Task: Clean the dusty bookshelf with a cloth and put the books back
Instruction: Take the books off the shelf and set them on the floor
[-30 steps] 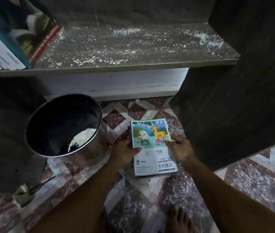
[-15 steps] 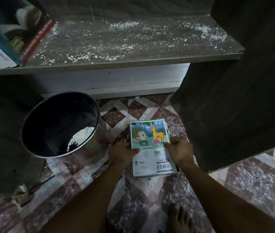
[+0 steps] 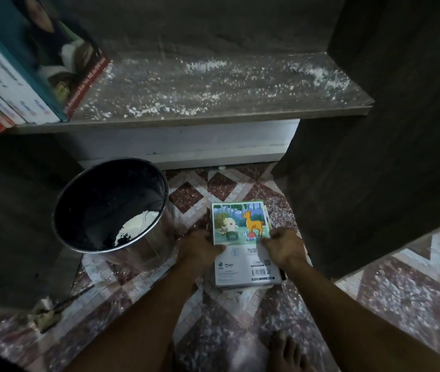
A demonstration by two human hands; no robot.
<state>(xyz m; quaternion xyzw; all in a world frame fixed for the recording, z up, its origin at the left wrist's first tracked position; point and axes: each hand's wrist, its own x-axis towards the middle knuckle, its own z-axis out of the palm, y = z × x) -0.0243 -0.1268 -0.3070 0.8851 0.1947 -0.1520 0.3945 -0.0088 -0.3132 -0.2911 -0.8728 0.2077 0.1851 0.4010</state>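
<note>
**Grip on the paperback stack, shelf undusted**

Both hands are closing on the paperback stack (image 3: 240, 267), a low pile of thin glossy books topped by a cartoon-deer cover with a white, barcoded lower half. It is lying flat on the red-and-white patterned tile floor (image 3: 213, 318), just in front of the dark wooden bookshelf (image 3: 213, 87). The left hand (image 3: 200, 248) is curling round the pile's left edge with its thumb on the cover, and the right hand (image 3: 284, 247) is pinching the right edge likewise. I cannot tell whether the fingertips are reaching underneath.

I am judging the pile light but limp. Soft covers are likely to bend if lifted by one side, and glossy faces are likely to slide over one another. I am therefore favouring a two-sided hold at mid-length, squeezing inward with fingers under the lowest book.

White dust is lying thick on the shelf board beside the leaning row of books (image 3: 25, 76). The round steel bucket (image 3: 149, 251) is standing just left of the left hand.

Against the frame a second earlier, the pile is lying in the same spot with both hands on the same edges; only my view is shifting slightly.
</note>
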